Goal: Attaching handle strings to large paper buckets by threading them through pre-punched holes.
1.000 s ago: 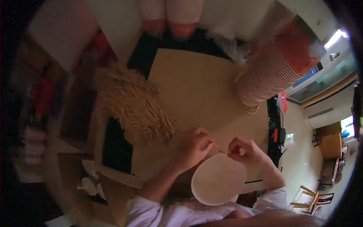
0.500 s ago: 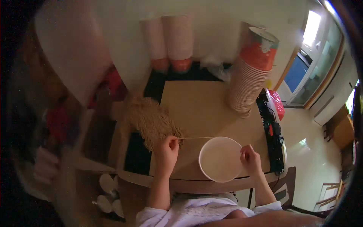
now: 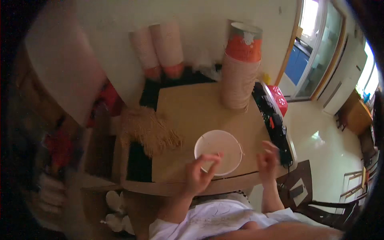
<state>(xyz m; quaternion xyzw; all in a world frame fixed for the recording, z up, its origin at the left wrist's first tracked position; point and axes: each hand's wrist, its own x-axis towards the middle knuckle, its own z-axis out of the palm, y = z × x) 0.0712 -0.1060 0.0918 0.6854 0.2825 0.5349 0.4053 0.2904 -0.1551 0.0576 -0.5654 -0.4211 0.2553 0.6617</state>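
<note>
over the white cup [image 3: 219,152], both hands drew closer.

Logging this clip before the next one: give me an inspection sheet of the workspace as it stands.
Surface: tan cardboard-covered tabletop.
Job's things: white round paper bowl; thin string across its rim, barely visible.
Clutter: pile of tan straw-like fibres; tall stack of paper cups with orange bands; two more cup stacks by the wall.
Grippers: left hand at the bowl's near rim, fingers pinched; right hand beside the bowl, blurred.
Cables: nothing seen.
Surroundings: black strip along table edge; glass door; shiny floor.
</note>
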